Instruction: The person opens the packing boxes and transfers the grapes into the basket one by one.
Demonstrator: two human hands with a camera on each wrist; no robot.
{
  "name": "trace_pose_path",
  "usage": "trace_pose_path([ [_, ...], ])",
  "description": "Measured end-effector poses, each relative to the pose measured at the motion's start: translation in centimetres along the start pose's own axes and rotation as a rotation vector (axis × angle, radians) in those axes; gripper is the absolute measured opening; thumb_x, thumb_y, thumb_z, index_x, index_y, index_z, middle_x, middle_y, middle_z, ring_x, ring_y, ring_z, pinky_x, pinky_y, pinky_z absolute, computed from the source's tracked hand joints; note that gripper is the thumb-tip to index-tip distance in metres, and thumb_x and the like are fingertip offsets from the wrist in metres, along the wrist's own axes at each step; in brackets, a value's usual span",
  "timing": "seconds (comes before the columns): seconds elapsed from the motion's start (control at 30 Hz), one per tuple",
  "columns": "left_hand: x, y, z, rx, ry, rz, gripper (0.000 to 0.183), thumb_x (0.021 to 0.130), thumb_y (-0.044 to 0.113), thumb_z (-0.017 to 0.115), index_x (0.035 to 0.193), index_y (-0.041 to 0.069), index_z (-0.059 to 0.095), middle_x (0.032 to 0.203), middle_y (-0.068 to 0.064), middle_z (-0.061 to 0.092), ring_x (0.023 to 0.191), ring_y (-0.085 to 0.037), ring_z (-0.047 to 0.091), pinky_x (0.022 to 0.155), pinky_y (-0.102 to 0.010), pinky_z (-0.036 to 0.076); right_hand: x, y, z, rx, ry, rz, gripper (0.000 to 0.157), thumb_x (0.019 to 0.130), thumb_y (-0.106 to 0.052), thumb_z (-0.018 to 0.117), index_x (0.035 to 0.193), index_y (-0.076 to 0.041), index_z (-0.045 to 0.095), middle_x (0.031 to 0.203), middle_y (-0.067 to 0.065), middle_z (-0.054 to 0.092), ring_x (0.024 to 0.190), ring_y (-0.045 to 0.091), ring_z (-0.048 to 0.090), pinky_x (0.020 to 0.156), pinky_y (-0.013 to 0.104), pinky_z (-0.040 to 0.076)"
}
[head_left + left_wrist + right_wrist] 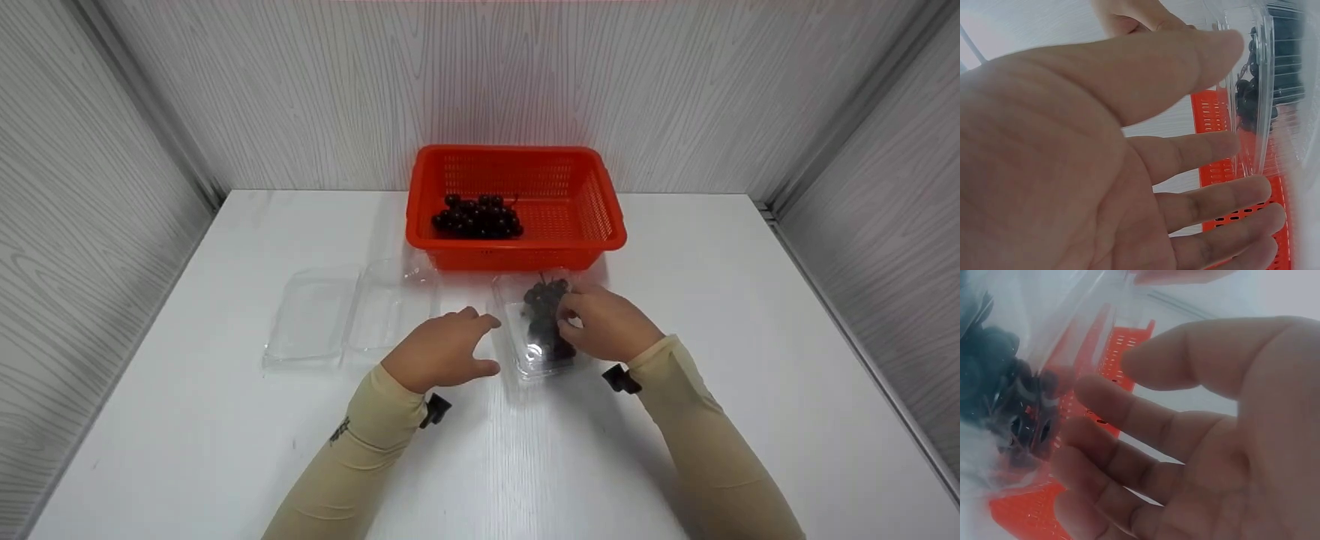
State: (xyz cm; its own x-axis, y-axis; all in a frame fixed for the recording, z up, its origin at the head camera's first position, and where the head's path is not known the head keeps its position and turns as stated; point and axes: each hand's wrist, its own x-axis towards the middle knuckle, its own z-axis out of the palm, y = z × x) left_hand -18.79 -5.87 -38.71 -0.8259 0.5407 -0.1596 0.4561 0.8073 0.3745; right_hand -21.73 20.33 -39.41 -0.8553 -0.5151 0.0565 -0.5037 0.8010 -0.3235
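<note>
A clear plastic clamshell box [517, 352] with a bunch of dark grapes [546, 304] inside lies on the table in front of the basket. My right hand [609, 324] is over its right side, fingers bent and thumb apart from the index finger. In the right wrist view the fingertips [1092, 391] come right up to the clear plastic, with grapes [1010, 399] behind it. On the other side, my left hand [444, 351] is held with thumb and fingers spread, empty, just left of the box. The left wrist view shows its extended fingers [1213, 199] beside the box wall.
A red plastic basket [517, 259] stands at the back, against the wall, with another bunch of dark grapes [480, 217] in its left part. Left of my left hand, a second clear clamshell box [311, 315] lies spread flat. White wood-grain walls enclose the table [187, 420].
</note>
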Motion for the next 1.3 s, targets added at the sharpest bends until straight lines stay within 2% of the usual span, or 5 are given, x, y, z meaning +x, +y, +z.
trace_pose_path([
  [0.17,0.1,-0.1,0.1,0.001,-0.002,-0.003,0.060,0.094,0.032,0.075,0.146,0.008,0.057,0.131,-0.014,0.063,0.115,-0.031,0.064,0.102,-0.046,0.052,0.0,-0.2,-0.1,0.018,-0.029,0.031,0.017,0.095,-0.010,0.062,0.097,-0.005,0.079,0.092,0.005,0.067,0.087,0.024,0.061,0.082,0.044,0.056],
  [0.43,0.1,0.1,0.1,-0.011,-0.002,-0.028,0.068,0.094,0.034,0.075,0.152,0.010,0.051,0.135,-0.014,0.062,0.117,-0.031,0.064,0.104,-0.046,0.051,0.3,-0.4,0.2,0.046,-0.036,-0.014,0.020,0.093,-0.007,0.061,0.076,-0.012,0.070,0.076,0.001,0.056,0.072,0.019,0.050,0.068,0.035,0.047],
  [0.63,0.2,-0.1,0.2,-0.009,-0.006,-0.024,0.069,0.093,0.033,0.075,0.152,0.010,0.050,0.135,-0.015,0.062,0.117,-0.031,0.064,0.103,-0.046,0.051,0.6,-0.7,0.5,0.058,-0.061,-0.025,0.018,0.095,-0.010,0.061,0.083,-0.012,0.073,0.081,0.001,0.058,0.079,0.019,0.052,0.072,0.034,0.049],
  [0.9,0.5,-0.2,0.3,-0.031,-0.038,-0.044,0.074,0.093,0.034,0.076,0.156,0.013,0.045,0.150,-0.017,0.055,0.136,-0.034,0.054,0.113,-0.048,0.044,0.7,-1.1,1.1,0.062,-0.074,-0.016,0.013,0.096,-0.012,0.064,0.092,-0.010,0.075,0.095,0.004,0.059,0.089,0.021,0.052,0.079,0.035,0.051],
  [1.3,0.7,-0.2,0.6,-0.024,-0.018,-0.029,0.073,0.093,0.037,0.076,0.155,0.012,0.047,0.145,-0.014,0.058,0.129,-0.031,0.059,0.110,-0.047,0.047,0.9,-1.6,1.7,0.043,-0.060,-0.032,0.014,0.095,-0.013,0.065,0.102,-0.007,0.076,0.105,0.005,0.061,0.095,0.022,0.053,0.087,0.036,0.053],
])
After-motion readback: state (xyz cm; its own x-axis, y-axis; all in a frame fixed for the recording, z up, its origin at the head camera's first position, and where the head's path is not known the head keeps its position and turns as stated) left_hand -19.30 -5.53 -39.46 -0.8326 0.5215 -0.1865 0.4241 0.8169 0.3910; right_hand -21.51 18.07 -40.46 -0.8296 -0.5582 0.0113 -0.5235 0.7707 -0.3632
